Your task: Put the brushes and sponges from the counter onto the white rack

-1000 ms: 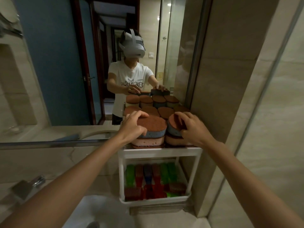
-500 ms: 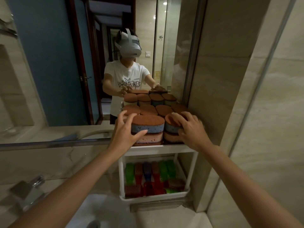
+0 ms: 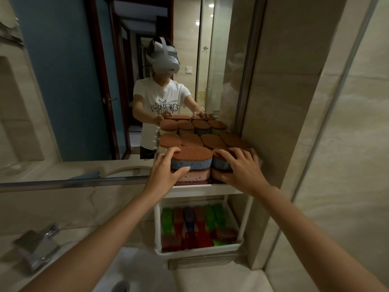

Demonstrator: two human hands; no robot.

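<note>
Pale counter (image 3: 200, 279) at 6 o'clock, faucet (image 3: 36, 247) at 8. White rack (image 3: 200, 251) ahead: brushes (image 3: 195, 226) low, sponges (image 3: 191, 159) on top. Left hand (image 3: 166, 173) grips blue sponge; right hand (image 3: 242, 167) fingers spread on neighbouring stack. Mirror (image 3: 73, 81) at 11.

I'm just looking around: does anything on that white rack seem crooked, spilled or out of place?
Nothing stands out. The sponges are stacked in neat rows on the top shelf of the white rack, and the brushes lie side by side in the bottom tray. The left hand and right hand rest on the front sponges.
</note>
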